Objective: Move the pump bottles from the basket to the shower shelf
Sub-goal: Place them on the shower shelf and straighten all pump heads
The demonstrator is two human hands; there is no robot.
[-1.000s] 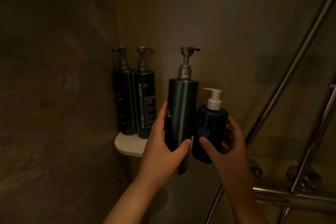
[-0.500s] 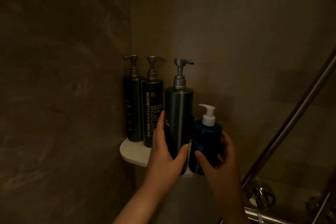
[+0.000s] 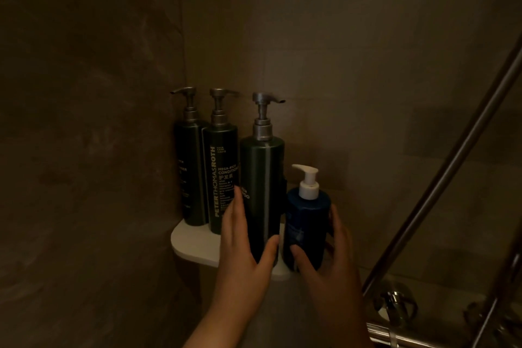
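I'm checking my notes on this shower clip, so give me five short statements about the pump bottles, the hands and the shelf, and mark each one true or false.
1. The left hand grips a tall dark green pump bottle with a grey metal pump. True.
2. The small round blue plastic bottle has a grey metal pump. False: its pump is white.
3. Two other tall dark pump bottles stand at the corner end of the white rounded shelf. True.
4. The right hand holds nothing. False: it holds the small blue bottle.
5. The blue bottle is the tallest of the four. False: it is the shortest.
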